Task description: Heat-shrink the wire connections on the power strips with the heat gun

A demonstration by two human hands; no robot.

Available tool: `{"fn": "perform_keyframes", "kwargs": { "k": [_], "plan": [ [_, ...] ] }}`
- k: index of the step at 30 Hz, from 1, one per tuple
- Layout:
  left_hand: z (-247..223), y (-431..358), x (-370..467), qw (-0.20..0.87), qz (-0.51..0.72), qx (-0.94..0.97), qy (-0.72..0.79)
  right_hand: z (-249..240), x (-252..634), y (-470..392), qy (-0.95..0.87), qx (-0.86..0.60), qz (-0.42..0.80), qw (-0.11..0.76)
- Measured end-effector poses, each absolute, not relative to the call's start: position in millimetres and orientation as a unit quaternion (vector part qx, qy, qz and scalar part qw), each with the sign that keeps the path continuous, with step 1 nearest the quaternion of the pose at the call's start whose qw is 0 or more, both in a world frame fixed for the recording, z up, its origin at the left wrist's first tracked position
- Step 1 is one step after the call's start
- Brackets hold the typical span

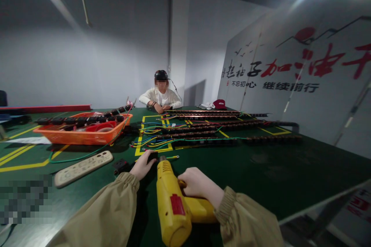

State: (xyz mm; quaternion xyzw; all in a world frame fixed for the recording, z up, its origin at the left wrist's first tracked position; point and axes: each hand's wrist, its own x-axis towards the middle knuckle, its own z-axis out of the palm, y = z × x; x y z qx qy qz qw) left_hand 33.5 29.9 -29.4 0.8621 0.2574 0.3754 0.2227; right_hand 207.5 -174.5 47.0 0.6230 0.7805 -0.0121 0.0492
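A yellow heat gun lies in front of me, its nozzle pointing away and its handle to the right. My right hand is closed, its curled fingers at the trigger side of the handle. Left of the nozzle, my left hand pinches a wire, partly hidden by the fingers. The yellow-green wire end with a metal ring terminal shows just past the nozzle. A small black block sits beside my left wrist.
An orange basket of dark parts and a beige power strip lie left on the green table. Long dark strips with coloured wires stretch across beyond my hands. A person sits opposite, near a red cap.
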Motion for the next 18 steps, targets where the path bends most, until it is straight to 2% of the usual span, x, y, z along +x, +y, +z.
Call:
{"fn": "perform_keyframes", "kwargs": {
  "k": [12, 15, 18],
  "plan": [
    [-24, 27, 23, 0.292, 0.402, 0.794, 0.351, 35, 212, -166, 0.8, 0.599, -0.026, 0.012],
    [-21, 25, 19, 0.34, 0.388, 0.784, 0.346, 34, 215, -166, 0.803, 0.595, -0.032, 0.004],
    [-20, 25, 16, 0.33, 0.38, 0.795, 0.338, 35, 216, -166, 0.801, 0.597, -0.037, -0.002]
  ]
}}
